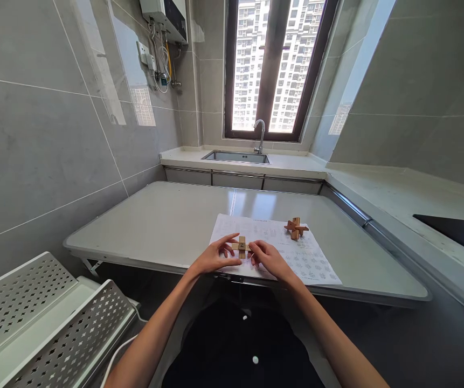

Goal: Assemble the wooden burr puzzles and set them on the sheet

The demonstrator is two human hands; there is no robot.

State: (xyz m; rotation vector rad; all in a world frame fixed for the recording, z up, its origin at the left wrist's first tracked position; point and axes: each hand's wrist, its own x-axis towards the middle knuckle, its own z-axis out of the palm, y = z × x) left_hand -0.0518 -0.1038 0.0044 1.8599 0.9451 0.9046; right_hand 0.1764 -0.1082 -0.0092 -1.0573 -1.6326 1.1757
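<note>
A small cross-shaped wooden burr puzzle, its top block marked with a dark figure like a 7, is between my hands over the printed sheet. My left hand curls around its left side, with index finger at the far end and thumb at the near end. My right hand pinches the right-hand end of the crosspiece, and its fingertips partly hide that end. A second, darker wooden burr puzzle rests on the sheet to the right, with blocks sticking out several ways.
The printed paper sheet lies at the front of the white folding table. A sink and faucet are beyond it, under a window. White perforated racks stand lower left. A counter runs along the right.
</note>
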